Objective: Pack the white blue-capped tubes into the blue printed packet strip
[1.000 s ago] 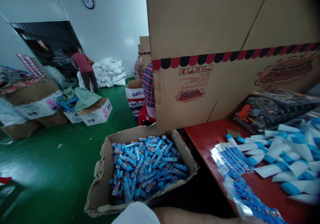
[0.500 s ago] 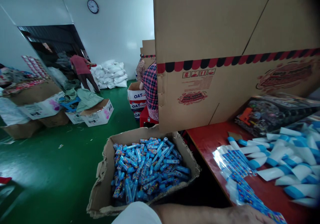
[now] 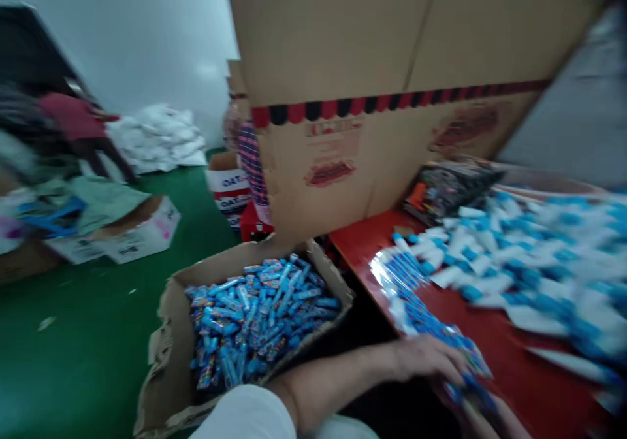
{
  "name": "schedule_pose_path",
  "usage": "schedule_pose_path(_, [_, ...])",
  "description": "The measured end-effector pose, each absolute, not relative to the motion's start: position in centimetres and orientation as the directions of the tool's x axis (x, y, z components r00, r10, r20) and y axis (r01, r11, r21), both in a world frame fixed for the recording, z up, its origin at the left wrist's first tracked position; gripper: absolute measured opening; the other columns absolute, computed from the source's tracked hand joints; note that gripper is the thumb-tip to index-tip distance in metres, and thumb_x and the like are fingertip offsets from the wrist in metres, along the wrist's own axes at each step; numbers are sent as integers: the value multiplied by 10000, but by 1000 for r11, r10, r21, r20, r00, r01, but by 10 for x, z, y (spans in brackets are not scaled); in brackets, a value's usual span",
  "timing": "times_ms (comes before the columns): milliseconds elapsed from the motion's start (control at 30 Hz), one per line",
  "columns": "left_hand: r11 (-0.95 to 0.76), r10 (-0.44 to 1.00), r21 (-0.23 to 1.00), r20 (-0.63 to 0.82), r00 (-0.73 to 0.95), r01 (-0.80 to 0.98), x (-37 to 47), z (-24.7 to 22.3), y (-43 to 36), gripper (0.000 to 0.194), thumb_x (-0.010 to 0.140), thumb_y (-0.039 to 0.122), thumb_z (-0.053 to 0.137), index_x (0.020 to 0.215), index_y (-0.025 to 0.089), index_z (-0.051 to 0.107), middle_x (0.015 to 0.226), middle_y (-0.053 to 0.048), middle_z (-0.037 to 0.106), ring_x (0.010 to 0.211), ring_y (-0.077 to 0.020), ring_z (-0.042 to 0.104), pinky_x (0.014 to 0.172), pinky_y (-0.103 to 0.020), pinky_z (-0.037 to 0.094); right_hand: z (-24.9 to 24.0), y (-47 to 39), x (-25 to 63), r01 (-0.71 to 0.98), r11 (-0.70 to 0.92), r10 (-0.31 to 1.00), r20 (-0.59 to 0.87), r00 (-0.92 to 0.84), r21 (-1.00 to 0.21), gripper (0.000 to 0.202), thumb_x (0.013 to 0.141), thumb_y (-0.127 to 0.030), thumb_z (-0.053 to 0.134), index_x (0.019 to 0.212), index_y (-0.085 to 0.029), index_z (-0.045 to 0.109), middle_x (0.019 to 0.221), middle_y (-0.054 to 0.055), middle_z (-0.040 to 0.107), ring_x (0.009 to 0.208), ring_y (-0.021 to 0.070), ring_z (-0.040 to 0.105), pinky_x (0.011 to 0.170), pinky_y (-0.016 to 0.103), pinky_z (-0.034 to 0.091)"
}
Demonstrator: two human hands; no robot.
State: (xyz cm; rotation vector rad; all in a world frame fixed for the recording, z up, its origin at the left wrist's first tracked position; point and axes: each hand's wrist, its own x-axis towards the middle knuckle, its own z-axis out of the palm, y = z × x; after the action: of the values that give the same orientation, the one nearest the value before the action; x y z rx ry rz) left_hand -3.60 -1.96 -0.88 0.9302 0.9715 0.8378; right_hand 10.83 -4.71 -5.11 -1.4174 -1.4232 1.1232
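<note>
My left hand [image 3: 434, 358] reaches over the edge of the red table [image 3: 509, 360], its fingers curled at the near end of a row of blue printed wrappers [image 3: 426, 315]. Just beside it, low in the view, my right hand [image 3: 477, 413] is blurred and partly hidden, with a dark blue item at its fingers. Whether the fingers grip the item is smeared by motion. White and blue tubes [image 3: 519, 262] lie heaped on the table's right side. A torn cardboard box [image 3: 169, 334] full of blue wrapped tubes [image 3: 259, 315] stands left of the table.
A tall cardboard sheet [image 3: 343, 47] rises behind the table, near a dark printed package [image 3: 445, 187]. Further back are a person in a red shirt [image 3: 68, 115], a person in plaid [image 3: 252, 164], white sacks [image 3: 157, 135] and open boxes [image 3: 142, 233] on the green floor.
The view has swung to the right, so the scene sits further left. My left forearm and hand show more fully, and my right hand has come into view beside the left.
</note>
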Motion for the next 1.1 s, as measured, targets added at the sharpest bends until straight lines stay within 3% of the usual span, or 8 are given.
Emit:
schedule_pose_path(67, [307, 916, 925, -223, 335, -225, -43, -6, -23, 60, 547, 89, 587, 569, 145, 586, 534, 42, 534, 503, -91, 475, 535, -216, 412, -45, -58, 119, 183, -95, 995, -101, -25, -979, 375, 565, -627, 727, 774, -320, 669, 612, 29, 599, 564, 261, 611, 385, 342, 447])
schedule_pose_path(200, [326, 918, 896, -224, 326, -301, -54, -17, -20, 49, 559, 196, 560, 589, 159, 550, 492, 19, 514, 455, -124, 472, 459, -253, 422, -37, -60, 119, -86, -172, 984, -166, -69, -981, 303, 644, -483, 742, 700, -200, 650, 525, -15, 536, 452, 115, 459, 426, 240, 371])
schedule_pose_path(300, [352, 900, 882, -227, 372, -314, -56, -23, -19, 53, 577, 202, 545, 591, 170, 505, 500, 28, 495, 452, -117, 474, 455, -245, 420, -35, -54, 120, -209, -194, 979, -202, 19, -958, 338, 656, -465, 743, 866, -210, 673, 778, 27, 661, 618, 151, 573, 520, 239, 435])
schedule_pose_path(433, [370, 865, 894, -232, 446, -253, -57, -22, -18, 58, 602, 200, 557, 594, 160, 515, 518, 14, 514, 461, -117, 490, 460, -236, 409, -30, -50, 128, -203, -107, 993, -115, 30, -973, 435, 755, -498, 650, 1109, -245, 634, 1152, 56, 628, 1010, 228, 585, 742, 282, 481])
schedule_pose_path(567, [319, 870, 932, -217, 442, -171, -55, -22, -17, 104, 666, 245, 593, 639, 156, 547, 563, 14, 524, 509, -114, 507, 502, -230, 414, -31, -47, 123, -117, -119, 986, -103, -132, -986, 286, 763, -457, 664, 903, -209, 681, 861, 24, 676, 808, 194, 602, 724, 283, 467])
schedule_pose_path(667, [318, 883, 927, -212, 418, -202, -52, -24, -18, 205, 733, 343, 600, 665, 162, 532, 576, 17, 520, 497, -108, 500, 493, -229, 398, -36, -46, 116, -188, -165, 985, -154, -71, -968, 257, 718, -447, 700, 700, -195, 649, 618, -23, 597, 571, 135, 517, 592, 254, 433])
schedule_pose_path(933, [363, 888, 876, -221, 403, -318, -40, -32, -34, 340, 818, 493, 519, 945, 178, 508, 710, -12, 620, 547, -127, 591, 495, -218, 371, -40, -48, 115, -333, -135, 975, -184, 121, -933, 222, 664, -403, 738, 716, -192, 691, 650, -10, 630, 564, 130, 505, 559, 243, 411])
schedule_pose_path(1100, [317, 924, 919, -244, 296, -234, -30, -36, -41, 256, 769, 416, 586, 791, 168, 526, 618, 3, 613, 502, -113, 554, 520, -226, 375, -39, -54, 116, -412, -202, 970, -240, 42, -889, 239, 646, -402, 749, 771, -205, 697, 688, 8, 663, 606, 169, 573, 631, 307, 483])
